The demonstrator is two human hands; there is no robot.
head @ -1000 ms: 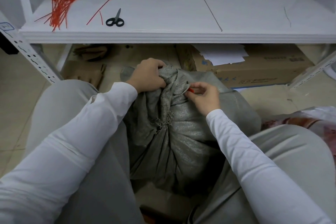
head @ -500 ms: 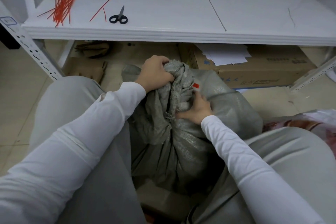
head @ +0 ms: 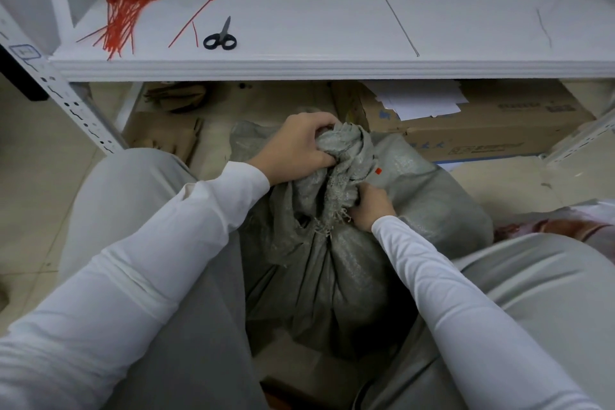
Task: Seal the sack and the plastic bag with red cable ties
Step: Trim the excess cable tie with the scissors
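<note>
A grey woven sack [head: 349,263] stands on the floor between my knees, its mouth bunched into a neck. My left hand [head: 296,146] is shut on the top of that bunched neck. My right hand [head: 371,206] grips the neck lower down on its right side. A small red end of a cable tie [head: 378,171] pokes out just above my right hand; the rest of it is hidden in the folds. A bundle of red cable ties [head: 124,18] and one loose red tie [head: 194,23] lie on the white shelf [head: 332,66]. The plastic bag [head: 572,226] shows at the right edge.
Black scissors [head: 220,36] lie on the shelf beside the loose tie. A cardboard box [head: 482,130] with white papers sits under the shelf behind the sack. Metal shelf uprights [head: 73,110] stand at left and right. My grey-trousered knees flank the sack.
My right hand has dropped from pinching the red tie at the side of the neck to gripping the neck lower down. My left hand has kept its hold on top.
</note>
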